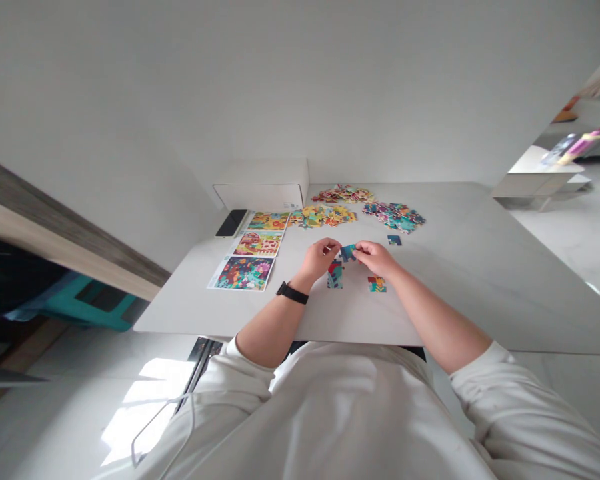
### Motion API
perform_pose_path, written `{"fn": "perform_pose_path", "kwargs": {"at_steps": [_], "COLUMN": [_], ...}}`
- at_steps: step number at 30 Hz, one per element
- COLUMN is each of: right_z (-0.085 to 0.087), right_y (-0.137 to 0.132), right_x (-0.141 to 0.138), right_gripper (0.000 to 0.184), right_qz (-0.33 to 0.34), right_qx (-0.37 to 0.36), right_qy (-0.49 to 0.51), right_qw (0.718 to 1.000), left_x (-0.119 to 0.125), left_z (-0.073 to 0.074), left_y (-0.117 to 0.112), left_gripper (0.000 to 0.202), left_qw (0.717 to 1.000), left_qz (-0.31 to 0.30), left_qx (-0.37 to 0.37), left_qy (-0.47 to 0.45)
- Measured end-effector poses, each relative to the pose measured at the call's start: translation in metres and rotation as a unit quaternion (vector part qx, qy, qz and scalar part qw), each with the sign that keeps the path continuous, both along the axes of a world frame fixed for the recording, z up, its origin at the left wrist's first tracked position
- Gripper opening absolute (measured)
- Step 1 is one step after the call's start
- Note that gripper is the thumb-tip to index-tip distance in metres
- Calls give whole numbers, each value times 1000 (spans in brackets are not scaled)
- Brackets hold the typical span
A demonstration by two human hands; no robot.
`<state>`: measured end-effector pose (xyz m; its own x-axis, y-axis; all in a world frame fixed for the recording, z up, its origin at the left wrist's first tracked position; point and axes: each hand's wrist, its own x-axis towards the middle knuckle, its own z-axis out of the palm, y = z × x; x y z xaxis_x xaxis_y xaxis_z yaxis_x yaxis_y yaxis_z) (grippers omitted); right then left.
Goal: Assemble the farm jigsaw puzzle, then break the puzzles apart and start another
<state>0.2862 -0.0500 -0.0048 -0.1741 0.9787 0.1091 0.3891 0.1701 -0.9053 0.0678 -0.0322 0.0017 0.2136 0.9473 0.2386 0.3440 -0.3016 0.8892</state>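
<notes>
Between my two hands is a dark blue jigsaw puzzle piece (349, 253), possibly two joined pieces. My right hand (375, 255) pinches its right side with closed fingers. On the left, the curled fingers of my left hand (323, 256) meet at its upper left edge; whatever lies inside them is hidden. Just below, a red and teal joined strip of puzzle pieces (335, 275) lies flat on the table. A red, yellow and teal cluster of pieces (377, 285) rests under my right wrist. One loose blue piece (394, 240) sits beyond my right hand.
Heaps of puzzle pieces lie at the back: red (343, 194), yellow (325, 216) and purple-teal (395, 217). Picture sheets (245, 273) line the left side of the white table (480, 267). Behind them are a phone (231, 223) and a white box (260, 193) against the wall.
</notes>
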Motion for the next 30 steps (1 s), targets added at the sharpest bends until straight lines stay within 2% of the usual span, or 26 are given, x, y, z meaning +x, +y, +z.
{"fn": "perform_pose_path", "kwargs": {"at_steps": [7, 12, 17, 23, 27, 30], "right_z": [-3, -4, -6, -4, -2, -3], "right_y": [3, 2, 4, 6, 12, 27], "right_x": [3, 0, 0, -4, 3, 19], "right_gripper": [28, 28, 32, 39, 49, 56], "right_qz": [-35, -42, -33, -35, -79, -122], "right_qx": [-1, -7, -18, -16, 8, 19], "right_qy": [-4, 6, 18, 16, 29, 60], "right_qw": [999, 999, 999, 999, 996, 991], "left_x": [0, 1, -2, -2, -1, 2], "left_z": [-4, -5, -3, 1, 8, 12], "left_y": [1, -4, -5, -4, 4, 21], "left_gripper": [7, 39, 50, 47, 43, 35], "left_qw": [999, 994, 981, 968, 962, 957], "left_qz": [13, -53, -95, -82, -72, -88], "left_qx": [34, 88, 145, 194, 210, 212], "left_qy": [10, 32, 83, 135, 161, 178]}}
